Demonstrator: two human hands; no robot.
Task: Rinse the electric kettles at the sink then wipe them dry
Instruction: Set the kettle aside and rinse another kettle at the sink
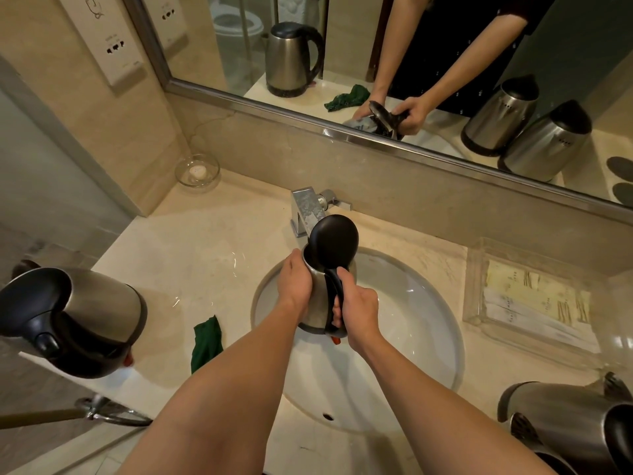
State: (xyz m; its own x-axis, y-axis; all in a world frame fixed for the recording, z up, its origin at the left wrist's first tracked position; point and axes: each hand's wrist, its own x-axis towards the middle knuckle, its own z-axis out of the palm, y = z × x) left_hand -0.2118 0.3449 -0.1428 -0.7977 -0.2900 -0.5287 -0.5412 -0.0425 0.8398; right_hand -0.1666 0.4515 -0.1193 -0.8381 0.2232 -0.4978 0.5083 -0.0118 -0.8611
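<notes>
I hold a steel electric kettle (320,296) over the white sink basin (421,313), just below the chrome faucet (306,210). Its black lid (334,243) stands open. My left hand (294,282) wraps the kettle's steel body on its left side. My right hand (356,308) grips the black handle. A second steel kettle (78,320) stands on the counter at the left. Two more kettles (565,426) sit at the bottom right corner. A dark green cloth (205,341) lies on the counter left of the basin.
A glass dish (198,173) holding a small white thing sits at the back left by the wall. A clear tray (534,303) of packets lies right of the basin. The mirror (376,63) above reflects the kettles. A chrome bar (102,411) juts out at lower left.
</notes>
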